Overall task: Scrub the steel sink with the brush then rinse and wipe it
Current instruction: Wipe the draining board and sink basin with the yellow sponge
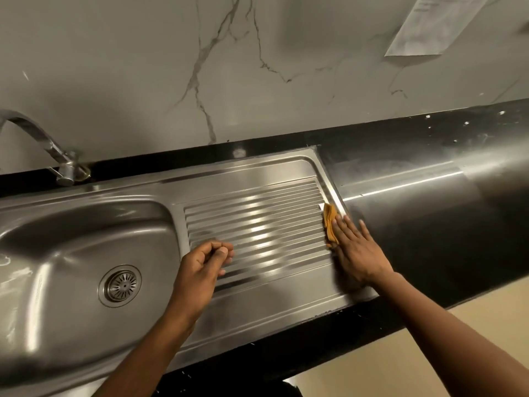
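The steel sink (86, 247) has a basin on the left with a round drain (120, 285), and a ribbed drainboard (257, 222) on the right. My right hand (355, 253) lies flat with straight fingers, pressing an orange cloth (329, 222) onto the drainboard's right edge. My left hand (200, 270) hovers over the drainboard's left part with its fingers curled and nothing in it. No brush is in view.
A chrome tap (43, 141) stands behind the basin at the far left. A glossy black countertop (429, 196) surrounds the sink and runs to the right. A marble wall (229, 67) rises behind, with a paper sheet (429, 24) on it at the upper right.
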